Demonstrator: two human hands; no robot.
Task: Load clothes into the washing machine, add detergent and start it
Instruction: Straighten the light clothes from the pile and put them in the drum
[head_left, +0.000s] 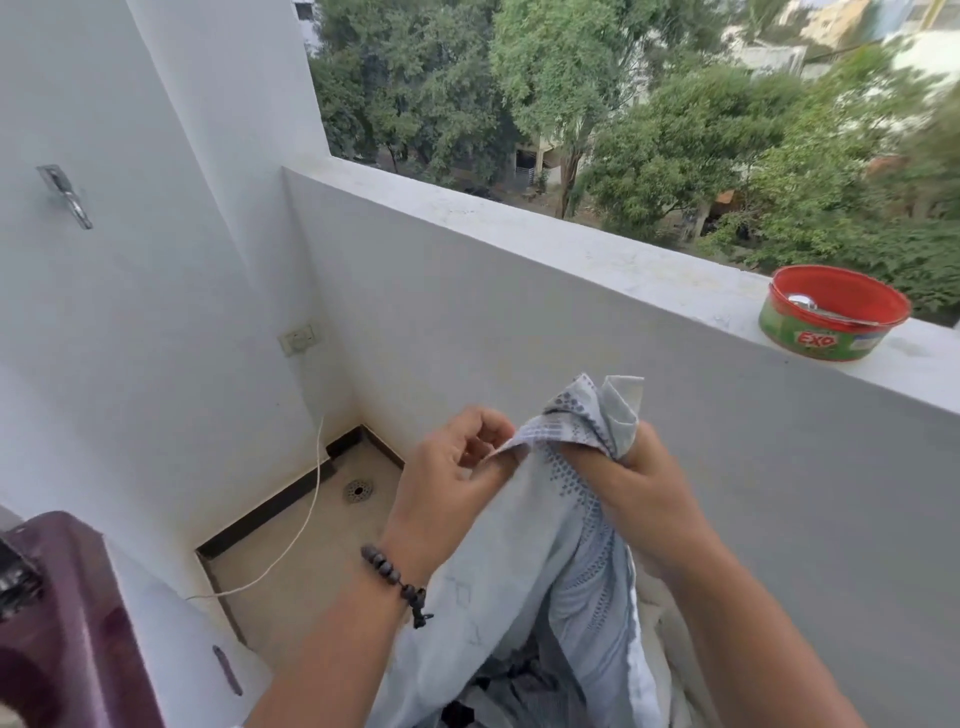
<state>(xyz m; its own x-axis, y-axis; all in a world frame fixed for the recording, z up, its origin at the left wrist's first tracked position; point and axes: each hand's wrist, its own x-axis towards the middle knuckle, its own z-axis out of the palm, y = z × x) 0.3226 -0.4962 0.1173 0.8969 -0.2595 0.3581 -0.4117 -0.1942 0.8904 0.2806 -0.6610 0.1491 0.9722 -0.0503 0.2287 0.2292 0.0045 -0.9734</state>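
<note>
Near the lower centre of the frame, both hands hold up a pale grey-blue garment (545, 561) printed with rows of small dark dots. The right hand (641, 470) is closed in a fist around a bunched upper part of the cloth, and a folded tip of fabric sticks up above the knuckles. The left hand (454, 462) sits just beside it, to the left, with its fingers (485, 434) curled inward and an edge of the garment pinched between thumb and fingertips. A dark beaded bracelet (397, 579) circles the left wrist. The rest of the garment hangs down between the forearms toward the bottom edge of the frame, where darker cloth (498, 686) lies bunched beneath it; what holds that pile cannot be made out. At the lower left, a dark maroon edge of the washing machine (62, 613) enters the frame, well apart from the garment. A white cord (296, 535) runs from the wall down across the tiled floor, past a round floor drain (358, 490) in the corner. On the white parapet ledge (519, 223) at the right of the frame stands an open red and green tub (831, 322) marked EXO, with what looks like a metal spoon (810, 304) lying inside. Trees and buildings fill the upper part of the frame beyond the ledge.
</note>
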